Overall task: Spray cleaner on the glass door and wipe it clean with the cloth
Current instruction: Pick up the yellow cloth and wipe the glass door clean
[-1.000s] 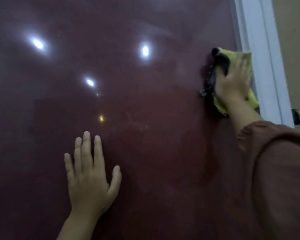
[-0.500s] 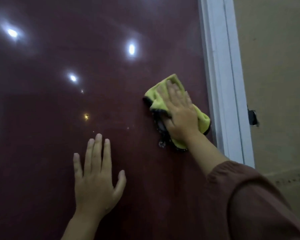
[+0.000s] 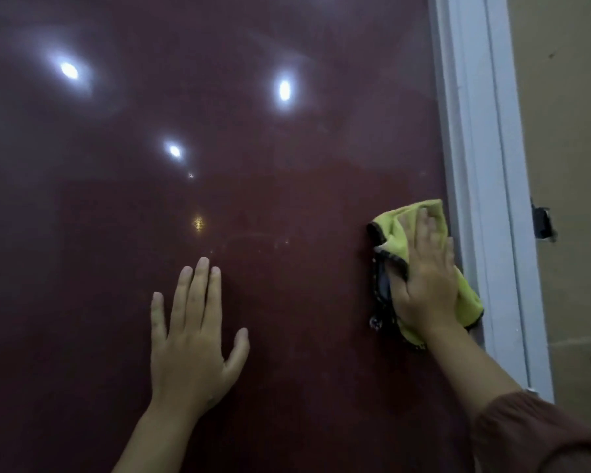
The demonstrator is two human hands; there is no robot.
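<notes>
A dark maroon glass door (image 3: 253, 199) fills most of the head view and reflects several ceiling lights. My right hand (image 3: 427, 278) lies flat with straight fingers on a yellow-green cloth (image 3: 398, 233) with dark edging, pressing it against the glass near the door's right edge. My left hand (image 3: 191, 336) rests flat on the glass lower down and to the left, fingers spread and straight, holding nothing. No spray bottle is in view.
A white door frame (image 3: 481, 199) runs down the right side of the glass. Beyond it is a beige wall (image 3: 567, 131) with a small dark fitting (image 3: 543, 223).
My right hand has wiped the cloth down from high by the frame, leftward, then back right to the door's edge. My left hand has stayed pressed on the glass.
</notes>
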